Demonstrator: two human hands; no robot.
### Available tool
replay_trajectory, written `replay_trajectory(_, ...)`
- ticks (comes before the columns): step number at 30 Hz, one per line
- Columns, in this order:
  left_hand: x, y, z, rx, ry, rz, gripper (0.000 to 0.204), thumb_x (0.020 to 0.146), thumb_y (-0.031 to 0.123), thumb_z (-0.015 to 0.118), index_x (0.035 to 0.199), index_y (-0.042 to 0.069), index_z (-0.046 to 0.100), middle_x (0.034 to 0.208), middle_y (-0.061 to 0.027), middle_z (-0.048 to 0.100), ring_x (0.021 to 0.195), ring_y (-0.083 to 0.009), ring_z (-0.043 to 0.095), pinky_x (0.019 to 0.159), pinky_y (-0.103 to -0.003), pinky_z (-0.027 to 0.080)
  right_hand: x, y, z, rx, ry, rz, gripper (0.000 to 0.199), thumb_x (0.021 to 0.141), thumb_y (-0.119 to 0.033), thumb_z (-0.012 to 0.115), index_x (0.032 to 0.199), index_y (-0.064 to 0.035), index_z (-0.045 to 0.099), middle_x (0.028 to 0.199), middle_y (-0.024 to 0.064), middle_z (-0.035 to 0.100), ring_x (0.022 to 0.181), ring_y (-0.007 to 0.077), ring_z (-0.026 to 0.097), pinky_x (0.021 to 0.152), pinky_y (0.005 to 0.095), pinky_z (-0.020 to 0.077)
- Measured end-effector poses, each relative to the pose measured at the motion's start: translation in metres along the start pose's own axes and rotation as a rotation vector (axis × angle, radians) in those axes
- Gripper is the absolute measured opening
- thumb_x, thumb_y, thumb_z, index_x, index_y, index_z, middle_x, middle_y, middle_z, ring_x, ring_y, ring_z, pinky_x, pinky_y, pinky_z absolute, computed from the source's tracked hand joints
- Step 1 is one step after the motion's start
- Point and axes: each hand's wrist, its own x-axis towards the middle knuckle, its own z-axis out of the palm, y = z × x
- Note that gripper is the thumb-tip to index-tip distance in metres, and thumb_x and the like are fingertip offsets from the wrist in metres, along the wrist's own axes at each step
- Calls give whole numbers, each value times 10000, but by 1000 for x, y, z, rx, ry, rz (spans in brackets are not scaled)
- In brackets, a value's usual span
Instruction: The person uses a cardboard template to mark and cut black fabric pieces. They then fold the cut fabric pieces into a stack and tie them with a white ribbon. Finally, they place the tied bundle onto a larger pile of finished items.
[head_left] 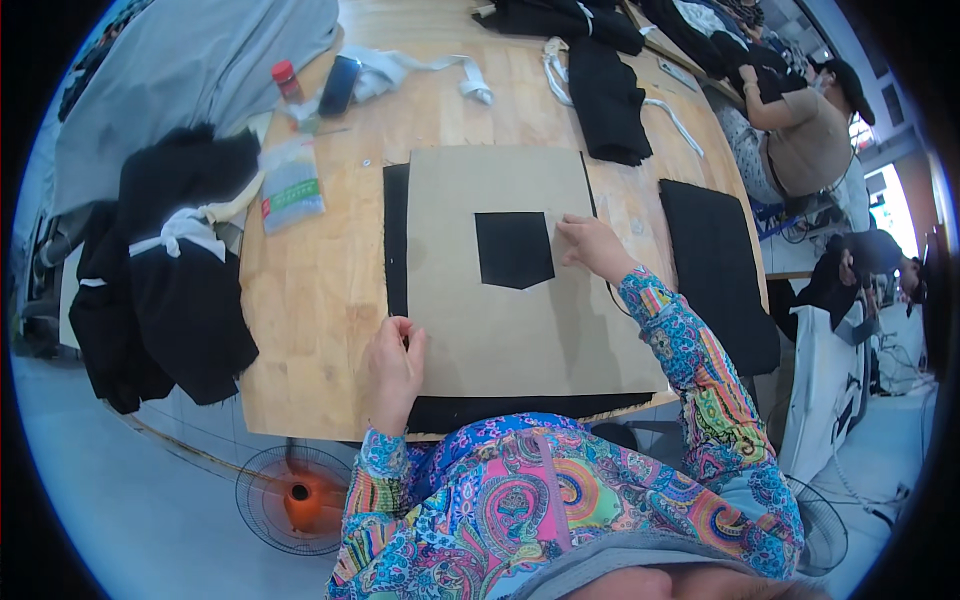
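Observation:
A tan cardboard sheet [450,330] lies on black fabric [396,240], which sticks out along its left side and front edge. In the sheet's upper middle is a black pocket-shaped area [515,250] with a pointed lower end; I cannot tell whether it is a cut-out or a patch. Just right of that shape, my right hand [597,248] rests on the cardboard with fingers apart. My left hand [396,365] is at the cardboard's left edge near the front. Its fingers are curled and pressed together; what they pinch, if anything, is hidden.
Tied black fabric bundles [190,300] hang over the table's left side. A plastic bag [292,185], a red-capped jar [286,80] and a phone [340,86] lie behind them. Black pieces [715,270] lie at right. One person [810,130] works at the far right.

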Motion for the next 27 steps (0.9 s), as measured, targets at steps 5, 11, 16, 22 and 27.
replay_trajectory(5,0,7,-3,44,39,-64,205,826,135,649,933,-3,542,752,-121,582,638,-236,569,613,-353,458,0,9,10,68,9,9,623,630,-139,784,1207,-22,578,1299,155,525,1124,322,533,962,359,445)
replay_trajectory(11,1,31,-11,-425,-53,-213,135,849,28,616,903,38,492,844,-2,539,712,-34,472,602,-189,397,-3,17,17,49,-16,19,604,689,-158,753,1244,-23,554,1374,174,454,1216,330,461,1011,359,405)
replay_trajectory(16,-8,124,-5,-700,-158,-14,173,829,-37,619,907,59,498,844,10,524,716,-30,468,617,-185,408,-8,9,19,16,41,-21,580,734,-154,718,1263,-12,527,1365,187,454,1226,341,450,1020,371,393)
replay_trajectory(22,-1,219,63,-585,-284,615,142,802,-18,590,897,24,493,812,-118,544,676,-250,571,645,-314,486,-21,62,67,471,301,-36,523,736,-23,670,1244,-15,547,1334,157,501,1248,267,466,1002,362,412)
replay_trajectory(27,-10,239,99,-455,-431,672,210,733,-62,562,908,-5,461,856,-172,524,808,-359,554,727,-405,479,-3,40,69,-14,302,-83,587,643,-70,734,1205,-25,573,1313,177,510,1163,353,514,993,389,415)
